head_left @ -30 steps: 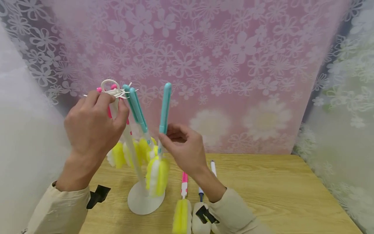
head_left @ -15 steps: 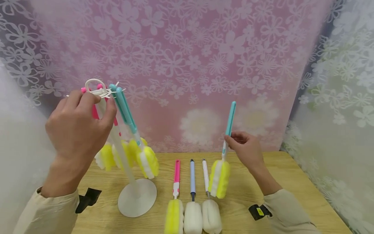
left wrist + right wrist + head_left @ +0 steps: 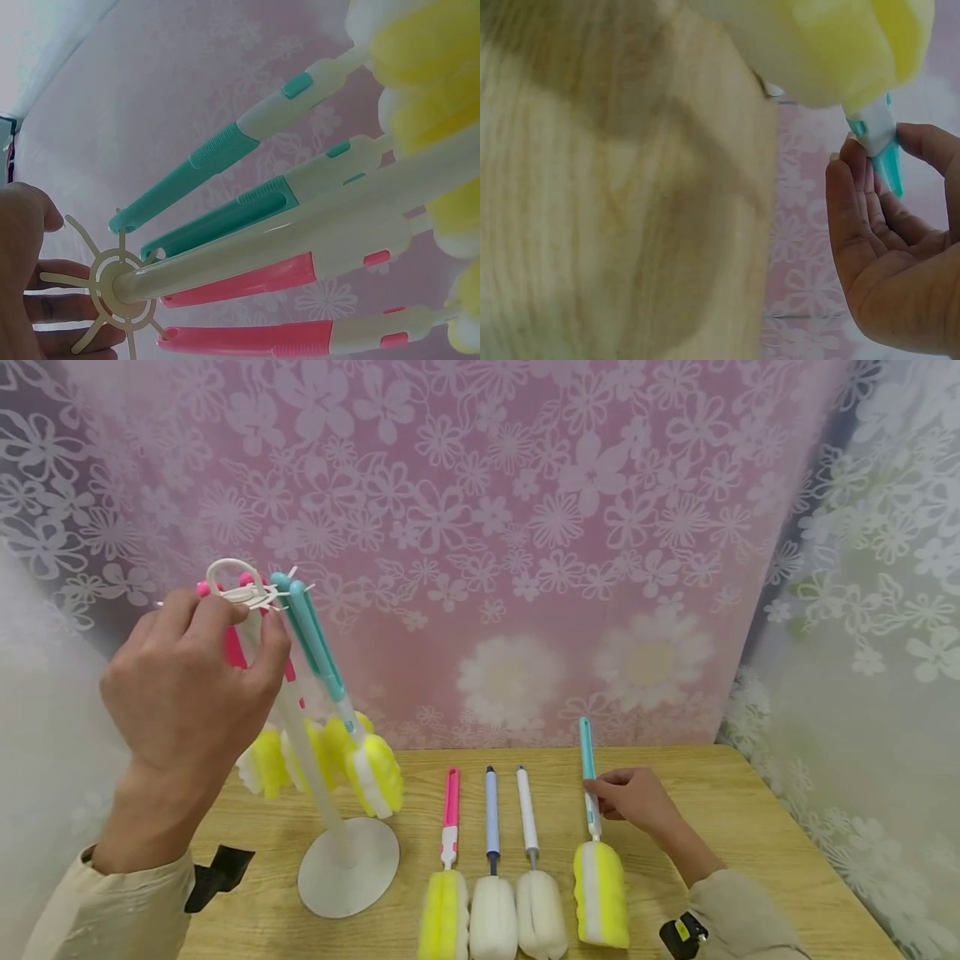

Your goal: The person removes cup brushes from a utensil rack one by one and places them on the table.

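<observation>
On the left, my left hand (image 3: 191,677) grips the top of a white hanging rack (image 3: 322,777), right at its ring of hooks (image 3: 124,289). Two teal-handled sponge brushes (image 3: 199,176) and two pink-handled ones (image 3: 255,339) hang from the hooks, with yellow and white heads. Over the right side of the table, my right hand (image 3: 637,797) pinches another teal-handled sponge brush (image 3: 600,893) between thumb and fingers near the bottom of its handle. This brush stands with its handle away from me and its head toward me, close over the wood.
To the left of the held brush lie a pink-handled sponge brush (image 3: 444,914), a blue-handled brush (image 3: 494,914) and a white-handled brush (image 3: 542,910), side by side. The rack's round base (image 3: 348,885) sits on the wooden table (image 3: 720,835). A floral pink curtain (image 3: 480,552) hangs behind.
My right hand has carried the teal-handled sponge brush from beside the rack to the right, then lowered it toward the table. The left hand keeps its grip on the rack top.
</observation>
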`<state>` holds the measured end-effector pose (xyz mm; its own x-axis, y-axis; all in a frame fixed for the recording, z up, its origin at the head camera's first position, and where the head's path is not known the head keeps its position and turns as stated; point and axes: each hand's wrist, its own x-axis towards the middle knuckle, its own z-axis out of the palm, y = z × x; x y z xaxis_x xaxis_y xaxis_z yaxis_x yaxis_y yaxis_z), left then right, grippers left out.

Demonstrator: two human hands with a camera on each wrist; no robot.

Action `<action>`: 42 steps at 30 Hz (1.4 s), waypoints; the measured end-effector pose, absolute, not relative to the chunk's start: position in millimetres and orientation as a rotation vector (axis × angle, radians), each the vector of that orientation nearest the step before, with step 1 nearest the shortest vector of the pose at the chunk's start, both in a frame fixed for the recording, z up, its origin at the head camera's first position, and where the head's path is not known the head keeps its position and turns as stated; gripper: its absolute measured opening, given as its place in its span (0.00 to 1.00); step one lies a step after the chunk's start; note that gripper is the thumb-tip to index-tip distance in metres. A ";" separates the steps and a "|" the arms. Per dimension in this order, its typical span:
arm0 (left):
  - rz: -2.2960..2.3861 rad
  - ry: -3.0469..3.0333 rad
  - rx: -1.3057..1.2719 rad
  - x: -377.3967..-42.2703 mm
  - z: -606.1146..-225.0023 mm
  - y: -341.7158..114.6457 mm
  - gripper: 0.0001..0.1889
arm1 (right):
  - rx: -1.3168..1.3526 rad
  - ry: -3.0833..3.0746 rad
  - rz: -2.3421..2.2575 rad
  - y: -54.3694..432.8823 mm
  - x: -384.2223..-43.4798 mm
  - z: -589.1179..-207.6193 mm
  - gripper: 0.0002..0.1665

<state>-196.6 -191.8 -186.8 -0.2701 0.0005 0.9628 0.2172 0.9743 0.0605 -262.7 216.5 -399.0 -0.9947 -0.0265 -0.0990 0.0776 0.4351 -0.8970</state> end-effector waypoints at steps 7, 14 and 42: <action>-0.206 -1.838 -0.150 -196.5 -186.5 -192.6 0.24 | 0.075 2.521 -1.525 207.8 -264.7 -421.9 0.21; -0.193 -1.850 -0.162 -195.9 -186.8 -190.2 0.25 | 0.095 2.544 -1.477 206.3 -271.0 -436.4 0.21; -0.202 -1.834 -0.136 -197.4 -187.6 -191.3 0.23 | 0.085 2.520 -1.442 196.5 -270.7 -446.1 0.18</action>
